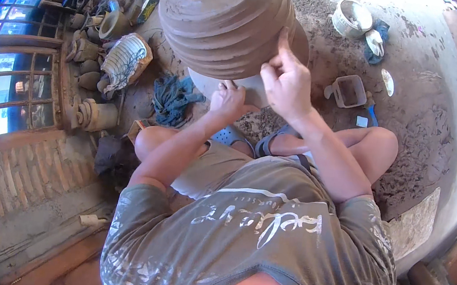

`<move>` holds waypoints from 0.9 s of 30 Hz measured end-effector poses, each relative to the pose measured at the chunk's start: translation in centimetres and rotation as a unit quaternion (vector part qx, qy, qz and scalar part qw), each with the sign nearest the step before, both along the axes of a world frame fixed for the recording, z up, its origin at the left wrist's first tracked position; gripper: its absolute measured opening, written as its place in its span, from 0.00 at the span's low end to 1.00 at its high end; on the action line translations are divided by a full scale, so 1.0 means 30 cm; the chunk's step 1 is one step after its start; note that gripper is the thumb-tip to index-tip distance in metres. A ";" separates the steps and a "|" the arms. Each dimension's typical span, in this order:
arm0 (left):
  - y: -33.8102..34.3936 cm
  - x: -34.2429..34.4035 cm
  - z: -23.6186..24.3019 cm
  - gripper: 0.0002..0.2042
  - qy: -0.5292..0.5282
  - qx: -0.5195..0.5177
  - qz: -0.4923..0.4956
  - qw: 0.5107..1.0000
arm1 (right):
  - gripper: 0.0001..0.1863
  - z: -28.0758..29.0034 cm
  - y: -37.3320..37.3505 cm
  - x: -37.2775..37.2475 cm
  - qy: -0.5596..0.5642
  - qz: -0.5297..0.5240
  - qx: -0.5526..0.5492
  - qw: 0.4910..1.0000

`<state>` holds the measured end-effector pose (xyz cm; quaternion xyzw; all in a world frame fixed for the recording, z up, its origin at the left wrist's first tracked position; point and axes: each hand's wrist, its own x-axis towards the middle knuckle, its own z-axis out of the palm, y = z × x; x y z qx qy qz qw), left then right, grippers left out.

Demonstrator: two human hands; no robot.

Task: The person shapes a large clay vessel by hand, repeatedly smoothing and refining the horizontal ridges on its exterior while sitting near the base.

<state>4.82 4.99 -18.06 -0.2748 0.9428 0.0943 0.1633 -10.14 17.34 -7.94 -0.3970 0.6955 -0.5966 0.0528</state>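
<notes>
- At top centre: big ridged clay vessel (214, 31) on a pale round base (200, 83). Uneven bands ring the wall; flat, disc-like face up top.
- Step in hand, my read: working the wall, likely smoothing or feeling out the bands, which don't look blended.
- Next move calls for light, even finger pressure on the ridges, low side steadied. Hard push could dent it if the clay's soft.
- Dark teal cloth (176, 98) on the floor, near the base, left side.
- Right hand (290, 90): part open, index straight up at the wall, other fingers curled. No tool seen in it.
- Left hand (231, 101): fingers bent, at the vessel's lower edge by the base; can't tell if it grips anything.
- Rectangular tub (336, 92) out right, blue brush-like tool (372, 113) just beside. Neither in hand.
</notes>
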 end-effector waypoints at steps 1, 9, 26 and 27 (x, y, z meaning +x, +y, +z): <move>0.017 -0.018 -0.006 0.42 0.018 0.009 0.016 1.000 | 0.43 -0.001 -0.002 0.021 0.004 -0.002 0.004 1.000; 0.118 -0.036 -0.073 0.35 0.115 -0.032 0.102 0.988 | 0.40 -0.007 0.032 0.242 0.167 0.075 0.097 0.978; 0.149 0.042 0.138 0.34 0.206 0.582 0.159 0.770 | 0.07 -0.242 0.273 0.035 0.290 0.241 0.072 0.923; 0.155 0.036 0.126 0.36 0.194 0.569 0.159 0.783 | 0.06 -0.237 0.285 0.029 0.296 0.250 0.074 0.919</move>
